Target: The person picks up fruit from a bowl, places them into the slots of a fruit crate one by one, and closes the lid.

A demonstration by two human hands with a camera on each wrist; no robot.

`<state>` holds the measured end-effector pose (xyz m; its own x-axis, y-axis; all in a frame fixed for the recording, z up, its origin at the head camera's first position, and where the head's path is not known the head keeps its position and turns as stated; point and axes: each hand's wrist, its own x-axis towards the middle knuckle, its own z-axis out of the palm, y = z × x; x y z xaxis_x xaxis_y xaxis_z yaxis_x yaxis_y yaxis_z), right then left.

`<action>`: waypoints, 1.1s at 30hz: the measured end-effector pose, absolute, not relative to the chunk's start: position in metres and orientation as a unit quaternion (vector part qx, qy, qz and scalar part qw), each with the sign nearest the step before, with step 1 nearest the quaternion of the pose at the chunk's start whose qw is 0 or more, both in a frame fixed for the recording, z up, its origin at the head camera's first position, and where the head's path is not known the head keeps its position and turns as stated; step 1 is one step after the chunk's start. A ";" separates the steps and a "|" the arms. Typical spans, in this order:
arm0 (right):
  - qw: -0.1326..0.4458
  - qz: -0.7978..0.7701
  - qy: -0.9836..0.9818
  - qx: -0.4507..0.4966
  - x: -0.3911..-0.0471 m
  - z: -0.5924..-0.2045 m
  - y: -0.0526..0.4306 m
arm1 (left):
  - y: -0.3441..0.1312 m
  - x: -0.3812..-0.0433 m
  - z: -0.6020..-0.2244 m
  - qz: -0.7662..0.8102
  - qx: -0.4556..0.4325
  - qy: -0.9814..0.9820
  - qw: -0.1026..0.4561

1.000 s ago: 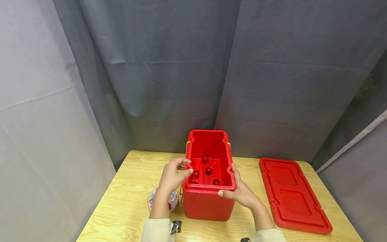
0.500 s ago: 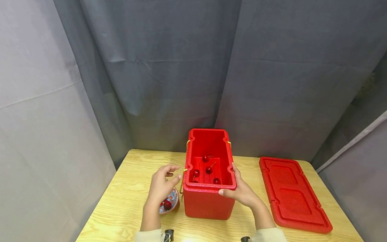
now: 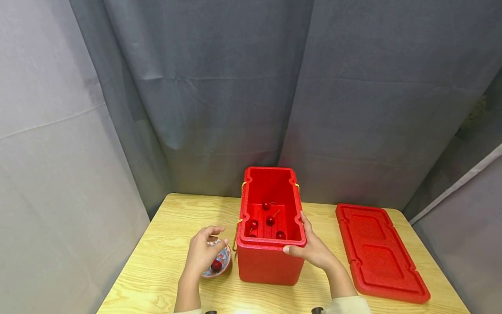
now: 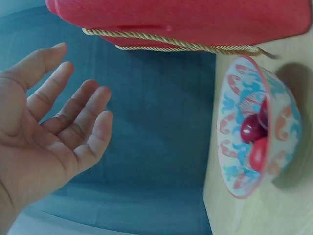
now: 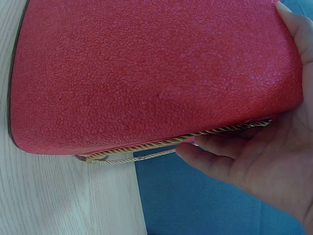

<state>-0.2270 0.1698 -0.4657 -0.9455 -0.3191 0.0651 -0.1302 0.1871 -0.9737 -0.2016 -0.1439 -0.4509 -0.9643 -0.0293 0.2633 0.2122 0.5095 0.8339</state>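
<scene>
A red foam box [image 3: 270, 264] stands uncovered on the table, with several cherries [image 3: 270, 220] on its floor. My right hand [image 3: 317, 249] grips its near right corner, thumb on the front and fingers along the right side; the right wrist view shows these fingers beside the yellow cord [image 5: 146, 145]. My left hand [image 3: 201, 250] holds nothing and hovers above the patterned bowl [image 4: 283, 122], fingers loosely bent and apart. Inside the bowl lie dark red cherries [image 4: 252, 128] and a brighter red one [image 4: 258, 154]; in the head view the hand partly covers the bowl.
To the right of the box, a red foam lid [image 3: 382, 253] lies flat on the wooden table [image 3: 157, 266]. Gold cord [image 4: 161, 40] hangs along the box's left side, close to the bowl. Grey curtains [image 3: 219, 96] rise behind the table.
My left hand has moved away from the box's left rim, leftward and toward me, to above the bowl. The right hand keeps its grip on the box corner.
</scene>
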 end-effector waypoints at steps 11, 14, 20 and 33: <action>0.080 -0.626 0.761 -0.149 -0.227 -0.465 0.170 | -0.159 -0.202 -0.480 -0.489 -0.033 -0.866 0.102; 0.078 -0.623 0.763 -0.149 -0.227 -0.465 0.170 | -0.162 -0.203 -0.487 -0.483 -0.027 -0.870 0.097; 0.079 -0.624 0.762 -0.153 -0.227 -0.465 0.169 | -0.168 -0.204 -0.501 -0.481 -0.020 -0.872 0.090; 0.078 -0.622 0.764 -0.155 -0.227 -0.465 0.169 | -0.177 -0.204 -0.535 -0.500 -0.030 -0.865 0.030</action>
<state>-0.2266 0.1695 -0.4645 -0.9400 -0.3330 0.0738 -0.1396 0.1782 -0.9741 -0.2038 -0.1771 -0.5347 -0.9964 0.0226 0.0822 0.0825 0.4987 0.8628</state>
